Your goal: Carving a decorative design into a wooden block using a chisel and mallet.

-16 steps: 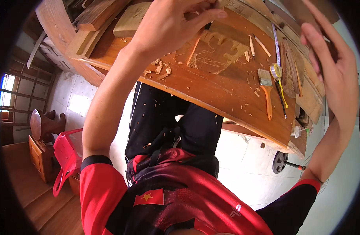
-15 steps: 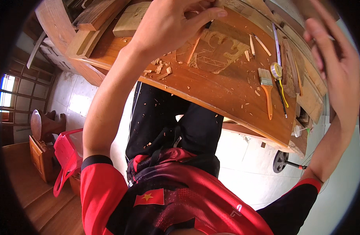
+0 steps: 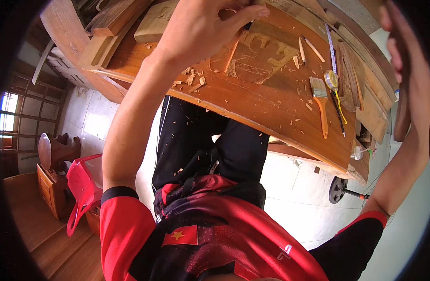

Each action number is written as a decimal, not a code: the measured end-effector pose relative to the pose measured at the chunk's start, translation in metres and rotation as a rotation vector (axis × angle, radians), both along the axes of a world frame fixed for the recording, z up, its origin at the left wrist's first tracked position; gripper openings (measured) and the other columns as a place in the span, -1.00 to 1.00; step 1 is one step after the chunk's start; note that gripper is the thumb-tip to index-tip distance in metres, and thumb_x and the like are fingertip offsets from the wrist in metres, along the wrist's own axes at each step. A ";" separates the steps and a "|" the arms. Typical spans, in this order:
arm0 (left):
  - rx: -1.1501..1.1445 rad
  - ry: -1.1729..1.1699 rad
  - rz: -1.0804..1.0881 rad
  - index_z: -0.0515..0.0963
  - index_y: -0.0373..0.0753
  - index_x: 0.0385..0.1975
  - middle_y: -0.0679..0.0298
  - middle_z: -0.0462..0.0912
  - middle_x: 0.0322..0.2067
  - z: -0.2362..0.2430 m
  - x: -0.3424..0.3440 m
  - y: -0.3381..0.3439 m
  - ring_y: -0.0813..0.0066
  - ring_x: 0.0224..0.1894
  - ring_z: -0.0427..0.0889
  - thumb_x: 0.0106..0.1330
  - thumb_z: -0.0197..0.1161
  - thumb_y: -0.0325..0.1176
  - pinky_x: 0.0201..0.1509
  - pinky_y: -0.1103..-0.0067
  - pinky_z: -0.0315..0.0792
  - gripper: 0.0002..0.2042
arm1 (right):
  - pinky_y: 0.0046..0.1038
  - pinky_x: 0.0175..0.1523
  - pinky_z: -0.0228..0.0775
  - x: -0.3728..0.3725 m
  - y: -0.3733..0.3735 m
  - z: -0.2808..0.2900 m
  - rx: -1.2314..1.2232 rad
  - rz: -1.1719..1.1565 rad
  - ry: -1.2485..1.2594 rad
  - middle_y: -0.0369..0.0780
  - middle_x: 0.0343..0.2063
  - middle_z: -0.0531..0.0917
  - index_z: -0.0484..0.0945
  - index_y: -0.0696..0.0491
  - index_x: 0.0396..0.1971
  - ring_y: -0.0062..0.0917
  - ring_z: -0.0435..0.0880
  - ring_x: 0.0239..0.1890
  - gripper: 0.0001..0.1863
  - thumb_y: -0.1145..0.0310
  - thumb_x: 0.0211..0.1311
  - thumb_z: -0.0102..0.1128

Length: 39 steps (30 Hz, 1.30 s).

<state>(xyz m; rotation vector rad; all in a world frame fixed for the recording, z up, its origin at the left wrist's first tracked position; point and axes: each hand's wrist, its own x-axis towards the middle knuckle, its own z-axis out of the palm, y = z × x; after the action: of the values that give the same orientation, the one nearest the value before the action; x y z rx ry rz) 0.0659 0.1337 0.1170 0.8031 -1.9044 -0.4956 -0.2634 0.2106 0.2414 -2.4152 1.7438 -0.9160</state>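
My left hand [image 3: 208,23] is at the top edge over the workbench, its fingers curled and the thumb stretched across. What it grips is cut off and hidden. Just below it lies a dark wooden board [image 3: 257,58] with carved outlines and a lattice pattern, flat on the brown tabletop. My right hand [image 3: 409,47] is raised at the far right, beyond the bench edge, its fingers closed around a dark brown piece of wood [image 3: 403,114] that runs down beside my forearm. Wood chips [image 3: 196,82] lie near the carved board.
Right of the board are two slim pale-handled tools [image 3: 313,49], a tape measure [image 3: 331,79], an orange-handled brush [image 3: 320,100] and a pencil [image 3: 339,114]. Wood planks [image 3: 372,107] line the right and far sides. A red plastic chair [image 3: 81,182] stands at left.
My right hand has moved outward to the right, away from the bench, and the brown piece of wood now shows beside the forearm. The left hand stays almost in place.
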 end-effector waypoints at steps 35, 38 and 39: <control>-0.088 -0.035 0.005 0.67 -0.36 -0.14 0.21 0.75 -0.42 -0.006 -0.003 0.001 0.55 -0.46 0.64 0.43 0.36 -0.36 -0.37 0.56 0.50 -0.82 | -0.70 -0.58 0.27 0.081 0.009 -0.004 0.104 0.063 -0.098 -0.37 -0.45 0.60 0.44 0.03 0.38 -0.79 0.38 -0.63 -0.51 0.32 0.51 0.16; -0.041 -0.065 0.057 0.67 -0.36 -0.15 0.21 0.75 -0.43 -0.009 0.006 0.004 0.54 -0.46 0.64 0.43 0.36 -0.36 -0.38 0.55 0.50 -0.82 | -0.69 -0.58 0.27 0.129 0.005 -0.023 0.124 0.108 -0.122 -0.37 -0.46 0.59 0.43 0.03 0.39 -0.78 0.39 -0.64 -0.51 0.33 0.51 0.15; 0.026 -0.075 0.061 0.67 -0.36 -0.15 0.21 0.75 -0.43 -0.010 0.007 0.003 0.53 -0.47 0.64 0.42 0.36 -0.37 -0.38 0.54 0.50 -0.82 | -0.69 -0.58 0.28 0.125 0.008 -0.022 0.125 0.105 -0.121 -0.37 -0.47 0.59 0.43 0.03 0.39 -0.78 0.39 -0.64 -0.51 0.33 0.51 0.15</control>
<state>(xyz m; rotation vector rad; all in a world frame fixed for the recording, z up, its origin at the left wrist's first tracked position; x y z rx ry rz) 0.0732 0.1365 0.1073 0.9051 -1.9399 -0.4591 -0.1389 0.2189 0.2191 -2.2976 1.5677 -0.8917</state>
